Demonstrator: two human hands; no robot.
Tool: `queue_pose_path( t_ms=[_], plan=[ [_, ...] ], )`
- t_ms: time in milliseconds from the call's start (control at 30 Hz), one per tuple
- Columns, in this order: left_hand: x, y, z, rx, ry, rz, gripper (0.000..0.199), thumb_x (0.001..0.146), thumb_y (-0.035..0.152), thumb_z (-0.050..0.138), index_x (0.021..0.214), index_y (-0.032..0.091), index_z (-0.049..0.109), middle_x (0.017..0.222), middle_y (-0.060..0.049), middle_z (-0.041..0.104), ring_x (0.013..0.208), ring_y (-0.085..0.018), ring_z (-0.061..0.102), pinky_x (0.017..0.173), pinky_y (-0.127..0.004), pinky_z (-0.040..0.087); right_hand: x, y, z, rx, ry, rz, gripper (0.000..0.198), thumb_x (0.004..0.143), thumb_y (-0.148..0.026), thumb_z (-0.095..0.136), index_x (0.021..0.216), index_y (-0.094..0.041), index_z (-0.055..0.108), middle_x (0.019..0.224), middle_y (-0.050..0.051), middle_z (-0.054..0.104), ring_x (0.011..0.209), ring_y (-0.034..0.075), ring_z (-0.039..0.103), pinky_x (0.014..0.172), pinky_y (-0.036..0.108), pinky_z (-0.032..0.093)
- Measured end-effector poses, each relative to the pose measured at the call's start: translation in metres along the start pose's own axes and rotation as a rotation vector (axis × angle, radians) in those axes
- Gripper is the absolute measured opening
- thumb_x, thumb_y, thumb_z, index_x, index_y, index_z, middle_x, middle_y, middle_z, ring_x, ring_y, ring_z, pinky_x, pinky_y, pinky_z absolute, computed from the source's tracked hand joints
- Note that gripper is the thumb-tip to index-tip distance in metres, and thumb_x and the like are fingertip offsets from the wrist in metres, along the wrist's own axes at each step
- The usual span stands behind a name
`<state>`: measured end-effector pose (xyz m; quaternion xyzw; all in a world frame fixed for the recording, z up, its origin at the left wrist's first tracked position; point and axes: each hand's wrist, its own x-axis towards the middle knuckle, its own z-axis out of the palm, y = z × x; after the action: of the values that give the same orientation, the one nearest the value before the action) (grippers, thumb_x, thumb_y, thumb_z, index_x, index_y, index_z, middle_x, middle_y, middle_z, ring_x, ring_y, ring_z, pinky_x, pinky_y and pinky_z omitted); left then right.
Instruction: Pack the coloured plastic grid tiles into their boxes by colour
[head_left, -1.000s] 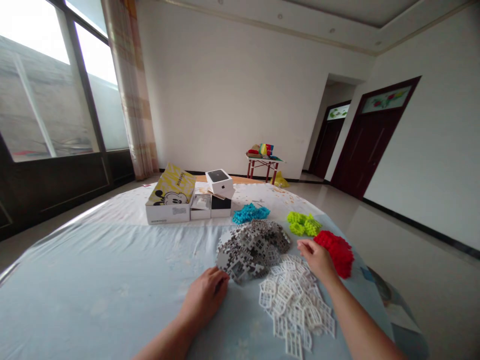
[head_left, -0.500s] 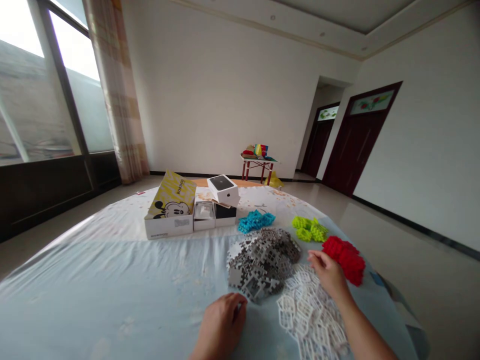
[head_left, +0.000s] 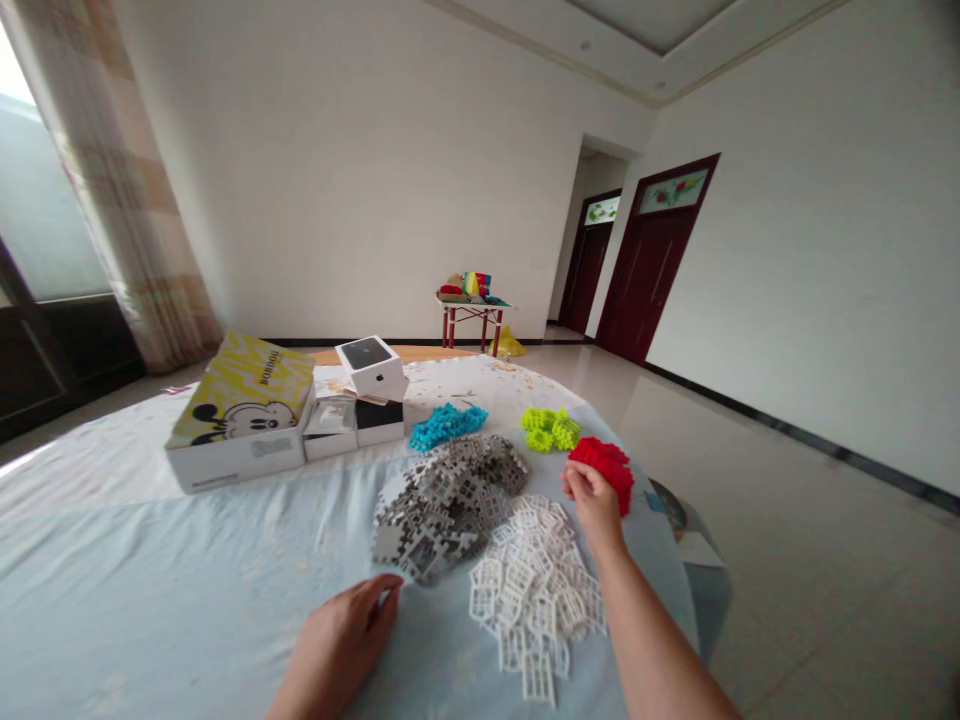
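Observation:
My right hand is at the near left edge of a heap of red plastic pieces, partly covering it. Its fingers are bunched together, and whatever may be in them is hidden. My left hand rests on the blue cloth with its fingers curled in, just short of a pile of grey interlocking pieces. Anything inside that hand is hidden too. Between my forearms lies a spread of white lattice-like window pieces. Bright green pieces and blue pieces form small heaps farther back.
A yellow-lidded box with a cartoon mouse stands on the table's left, beside a small open box and a tilted white phone box. The cloth-covered round table curves away at right. A small side table stands by the wall.
The view has swung right, so the table's things sit farther left. My right hand has moved closer to the red heap; my left hand stays curled near the grey pile.

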<state>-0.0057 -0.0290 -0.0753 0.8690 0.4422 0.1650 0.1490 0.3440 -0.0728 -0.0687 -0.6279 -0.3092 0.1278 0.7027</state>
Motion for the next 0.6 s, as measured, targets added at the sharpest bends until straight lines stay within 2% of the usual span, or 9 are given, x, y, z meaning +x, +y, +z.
queue_pose_path(
  t_ms=[100, 267, 467, 600],
  plan=[
    [0.001, -0.003, 0.003, 0.085, -0.008, -0.028, 0.034, 0.086, 0.036, 0.034, 0.102, 0.027, 0.063, 0.094, -0.001, 0.073, 0.085, -0.021, 0.068, 0.074, -0.028, 0.049, -0.002, -0.007, 0.010, 0.075, -0.049, -0.017, 0.039, 0.068, -0.047, 0.060, 0.089, -0.014, 0.063, 0.075, 0.008, 0.068, 0.062, 0.018, 0.063, 0.058, 0.029, 0.052],
    [0.000, 0.005, 0.003, 0.258, 0.014, -0.090, 0.036, 0.088, 0.037, 0.030, 0.102, 0.024, 0.060, 0.099, -0.005, 0.071, 0.088, -0.023, 0.067, 0.075, -0.033, 0.047, -0.014, -0.015, 0.022, 0.051, -0.261, -0.084, 0.036, 0.076, -0.044, 0.053, 0.093, -0.015, 0.062, 0.078, 0.008, 0.068, 0.067, 0.018, 0.063, 0.064, 0.030, 0.051],
    [-0.006, 0.028, -0.009, 0.321, 0.057, -0.122, 0.030, 0.089, 0.033, 0.029, 0.090, 0.025, 0.058, 0.085, -0.004, 0.072, 0.079, -0.021, 0.067, 0.067, -0.029, 0.045, -0.029, -0.019, 0.022, 0.065, -0.336, -0.065, 0.041, 0.079, -0.047, 0.049, 0.099, -0.013, 0.060, 0.081, 0.009, 0.067, 0.066, 0.017, 0.062, 0.066, 0.030, 0.050],
    [-0.008, 0.035, -0.011, 0.322, 0.096, -0.141, 0.027, 0.089, 0.032, 0.031, 0.083, 0.024, 0.056, 0.079, -0.003, 0.071, 0.073, -0.020, 0.067, 0.064, -0.028, 0.043, -0.038, -0.027, 0.024, 0.070, -0.416, -0.066, 0.043, 0.080, -0.048, 0.048, 0.101, -0.013, 0.060, 0.083, 0.010, 0.068, 0.067, 0.017, 0.062, 0.065, 0.029, 0.050]
  ],
)
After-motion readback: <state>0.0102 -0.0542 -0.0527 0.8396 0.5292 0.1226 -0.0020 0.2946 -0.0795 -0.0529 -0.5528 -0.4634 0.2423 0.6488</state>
